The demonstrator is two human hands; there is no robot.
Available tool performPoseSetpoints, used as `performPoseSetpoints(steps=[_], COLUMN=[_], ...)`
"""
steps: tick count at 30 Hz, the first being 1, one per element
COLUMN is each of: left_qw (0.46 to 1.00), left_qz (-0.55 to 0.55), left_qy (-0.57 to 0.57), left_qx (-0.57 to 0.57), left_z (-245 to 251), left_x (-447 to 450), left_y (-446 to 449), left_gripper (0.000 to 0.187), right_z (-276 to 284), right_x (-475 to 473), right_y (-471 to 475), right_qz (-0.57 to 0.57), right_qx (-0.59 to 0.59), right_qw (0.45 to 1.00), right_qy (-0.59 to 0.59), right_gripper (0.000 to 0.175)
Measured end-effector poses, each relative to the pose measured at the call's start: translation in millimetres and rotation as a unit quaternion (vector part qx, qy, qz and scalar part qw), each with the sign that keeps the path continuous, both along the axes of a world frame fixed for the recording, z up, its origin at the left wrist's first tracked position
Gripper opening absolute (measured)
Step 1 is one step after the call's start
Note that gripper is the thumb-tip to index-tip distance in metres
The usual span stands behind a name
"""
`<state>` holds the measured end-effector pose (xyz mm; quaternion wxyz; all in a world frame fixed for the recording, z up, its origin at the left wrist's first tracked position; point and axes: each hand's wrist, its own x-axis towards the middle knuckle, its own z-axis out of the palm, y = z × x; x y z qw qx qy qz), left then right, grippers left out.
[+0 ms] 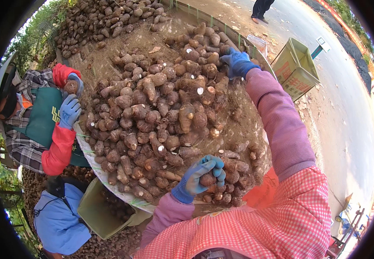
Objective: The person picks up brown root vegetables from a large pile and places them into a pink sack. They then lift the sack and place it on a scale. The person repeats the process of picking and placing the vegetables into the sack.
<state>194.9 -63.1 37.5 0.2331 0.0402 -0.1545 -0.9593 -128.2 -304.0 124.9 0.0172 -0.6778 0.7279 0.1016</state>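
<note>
A large heap of brown taro corms (174,106) covers the work surface before me. In its blue-grey coated glove, my left hand (203,178) is closed around a small round taro corm (208,180) near the front edge. My right hand (237,61), gloved in blue, reaches out to the far right of the heap. Its fingers rest on corms by the raised edge; whether it grips one cannot be told. Several corms show white cut ends. Smaller corms (227,197) lie just right of my left hand.
At left, a co-worker's gloved hands (70,110) hold a corm. Another person in blue (60,217) bends beside a green bin (91,207). A green bin with writing (295,69) and a scale (321,47) stand right. A second taro pile (99,26) lies beyond.
</note>
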Motion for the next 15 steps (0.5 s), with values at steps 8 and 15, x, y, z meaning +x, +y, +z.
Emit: performPoseSetpoints(steps=[8,15], left_qw=[0.995,0.990], left_qz=[0.008,0.018], left_qy=[-0.091,-0.116], left_qx=[-0.047,-0.080], left_z=[5.1,6.0], left_x=[-2.7,-3.2], left_y=[4.4,0.9], left_gripper=[0.027,0.028], right_z=[-23.0,-47.2], right_x=[-21.9,-14.8], right_y=[8.7,7.7], right_qz=[0.037,-0.010], right_qx=[-0.041,-0.048], right_qw=[0.998,0.996], right_qy=[-0.028,-0.071], right_gripper=[0.069,0.068])
